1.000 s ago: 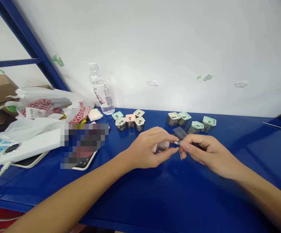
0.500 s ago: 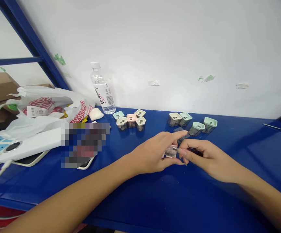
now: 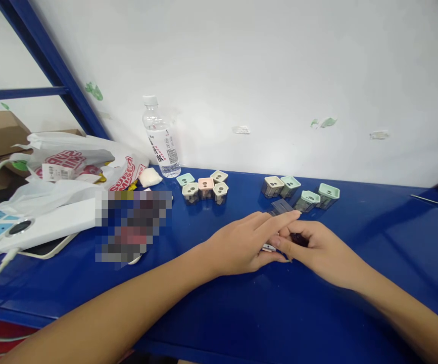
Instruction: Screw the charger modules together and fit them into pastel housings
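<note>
A: What are the hands doing at the centre of the frame?

B: The left hand (image 3: 241, 247) lies across the front of the right hand (image 3: 323, 250), its index finger reaching over the right knuckles. The right fingers curl tightly around a dark piece (image 3: 299, 240), clamping it, though little of it shows.

A: And between the hands?

B: A small pale piece with a metal tip (image 3: 269, 247) sits just under the left fingers, beside the right fingertips. Whether the left hand is clamping it, I cannot tell.

A: How would it handle?

B: It looks light, stiff and easy to lose between the fingers, probably best pinched by its flat sides, away from the tip. Its long axis seems to run across the view, tip toward the right hand, but the fingers hide most of it.

A: What lies around the grip?

B: A slate-grey block (image 3: 281, 206) rests just beyond the fingertips on a blue table (image 3: 317, 323). Beyond it stands a row of square mint and cream plastic housings (image 3: 306, 200), with a second cluster (image 3: 205, 187) farther left. Past that cluster stands a water bottle (image 3: 161, 141), and a white plastic bag (image 3: 78, 162) lies well to the left.
</note>
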`<act>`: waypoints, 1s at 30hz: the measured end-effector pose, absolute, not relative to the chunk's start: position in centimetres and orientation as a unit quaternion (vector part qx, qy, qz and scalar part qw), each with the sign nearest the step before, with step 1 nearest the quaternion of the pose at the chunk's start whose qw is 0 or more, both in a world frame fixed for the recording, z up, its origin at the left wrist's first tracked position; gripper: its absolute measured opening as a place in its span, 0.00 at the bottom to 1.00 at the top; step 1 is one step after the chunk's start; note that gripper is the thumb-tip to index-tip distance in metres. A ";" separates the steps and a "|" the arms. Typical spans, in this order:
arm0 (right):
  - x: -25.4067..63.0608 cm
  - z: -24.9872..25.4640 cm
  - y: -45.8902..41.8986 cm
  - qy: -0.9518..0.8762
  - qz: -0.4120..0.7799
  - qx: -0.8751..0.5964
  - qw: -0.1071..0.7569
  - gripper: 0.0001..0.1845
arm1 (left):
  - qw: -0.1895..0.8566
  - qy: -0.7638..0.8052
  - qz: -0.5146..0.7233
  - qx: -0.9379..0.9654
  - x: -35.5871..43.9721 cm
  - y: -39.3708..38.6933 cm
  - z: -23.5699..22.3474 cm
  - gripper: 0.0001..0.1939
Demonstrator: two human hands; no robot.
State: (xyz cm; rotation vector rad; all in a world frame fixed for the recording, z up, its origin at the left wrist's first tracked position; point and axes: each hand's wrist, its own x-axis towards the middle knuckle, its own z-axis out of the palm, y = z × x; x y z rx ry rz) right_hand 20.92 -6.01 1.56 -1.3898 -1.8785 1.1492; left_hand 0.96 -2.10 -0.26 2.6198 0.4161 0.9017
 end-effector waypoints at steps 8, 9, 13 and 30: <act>22.0 2.7 -5.5 -0.625 0.413 -0.521 0.409 0.12 | 0.125 0.179 0.356 0.909 0.6 -1.2 0.0 0.27; 22.3 2.9 -5.3 -0.607 0.419 -0.516 0.435 0.11 | 0.118 0.182 0.361 0.907 0.5 -0.9 0.0 0.23; 23.4 3.4 -4.9 -0.615 0.383 -0.510 0.465 0.14 | 0.092 0.217 0.359 0.903 0.0 0.3 0.0 0.11; 22.9 2.5 -5.3 -0.724 0.194 -0.499 0.435 0.14 | 0.073 0.261 0.287 0.919 -0.5 1.1 0.2 0.07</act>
